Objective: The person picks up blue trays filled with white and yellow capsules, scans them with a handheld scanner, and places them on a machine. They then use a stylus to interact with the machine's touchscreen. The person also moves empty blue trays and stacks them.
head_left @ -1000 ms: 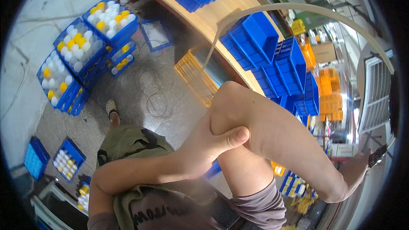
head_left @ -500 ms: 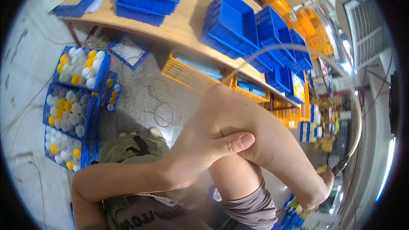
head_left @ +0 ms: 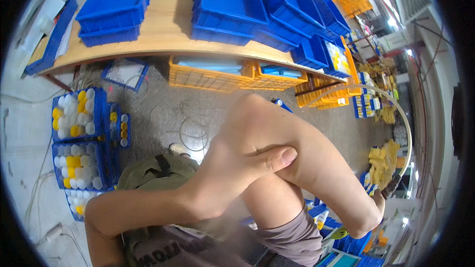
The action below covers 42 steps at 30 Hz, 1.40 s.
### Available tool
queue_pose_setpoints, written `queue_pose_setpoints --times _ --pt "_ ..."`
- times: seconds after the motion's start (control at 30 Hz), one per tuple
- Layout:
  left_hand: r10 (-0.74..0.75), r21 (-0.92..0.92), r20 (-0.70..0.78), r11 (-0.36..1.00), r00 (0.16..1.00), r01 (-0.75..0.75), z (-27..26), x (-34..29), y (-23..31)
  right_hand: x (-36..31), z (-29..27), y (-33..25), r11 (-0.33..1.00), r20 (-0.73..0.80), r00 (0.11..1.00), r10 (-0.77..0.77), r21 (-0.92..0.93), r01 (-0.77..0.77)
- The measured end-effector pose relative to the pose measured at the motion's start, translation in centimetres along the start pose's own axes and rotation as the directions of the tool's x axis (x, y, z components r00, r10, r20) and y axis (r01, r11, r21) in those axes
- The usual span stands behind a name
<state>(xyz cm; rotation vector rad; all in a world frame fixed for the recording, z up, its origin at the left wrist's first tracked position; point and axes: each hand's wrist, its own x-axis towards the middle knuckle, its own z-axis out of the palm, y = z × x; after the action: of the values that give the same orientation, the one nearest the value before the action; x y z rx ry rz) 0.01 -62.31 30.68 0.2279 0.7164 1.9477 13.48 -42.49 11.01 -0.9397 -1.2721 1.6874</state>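
Note:
My left hand [head_left: 242, 155] is wrapped round my bent right arm [head_left: 316, 163] near the elbow, its thumb lying flat across the skin. The right forearm reaches away to the lower right. Out there, my right hand [head_left: 378, 207] is closed around the dark end fitting of a pale, thin hose [head_left: 407, 118]; most of its fingers are hidden. From that fitting the hose arcs up and back leftward in front of the table.
Blue plastic crates [head_left: 230, 0] stand on a wooden table [head_left: 173, 52], with orange crates [head_left: 208, 76] beneath. Stacked blue crates of white and yellow bottles [head_left: 79, 163] are at the left. Coiled tubing [head_left: 193, 128] lies on the floor. Yellow bundles [head_left: 383, 160] sit at the right.
The view has turned, so the table and crates sit further left and more level. My left hand keeps its grip on the right arm, and the right hand still has the hose.

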Motion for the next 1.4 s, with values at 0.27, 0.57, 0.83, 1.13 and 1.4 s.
queue_pose_setpoints --times 0.27,0.57,0.83,1.13,1.4 --pt "-0.087 0.089 0.040 0.993 0.995 0.084 -14.5 2.5 -6.1 4.1 19.7 -16.7 0.628 -0.010 0.836 -0.548 0.656 0.420" --pt "0.135 0.062 -0.938 0.971 0.319 -0.230 -47.0 -19.6 -18.1 -2.5 35.0 2.2 0.768 0.926 0.298 0.232 -0.362 0.528" --pt "-0.120 0.091 -0.988 0.086 -0.101 -0.992 -63.1 -22.2 -20.9 -12.4 36.2 15.0 0.254 0.532 0.004 0.847 -0.411 0.875" --pt "-0.480 0.207 -0.865 -0.070 -0.149 -0.976 -59.9 -25.4 -15.4 -15.5 40.9 17.1 0.313 0.576 -0.160 0.802 -0.176 0.933" --pt "-0.479 0.500 -0.700 0.200 -0.529 -0.843 -44.2 -19.7 -16.3 -26.5 39.9 18.3 0.539 0.180 -0.704 0.687 0.523 0.660"
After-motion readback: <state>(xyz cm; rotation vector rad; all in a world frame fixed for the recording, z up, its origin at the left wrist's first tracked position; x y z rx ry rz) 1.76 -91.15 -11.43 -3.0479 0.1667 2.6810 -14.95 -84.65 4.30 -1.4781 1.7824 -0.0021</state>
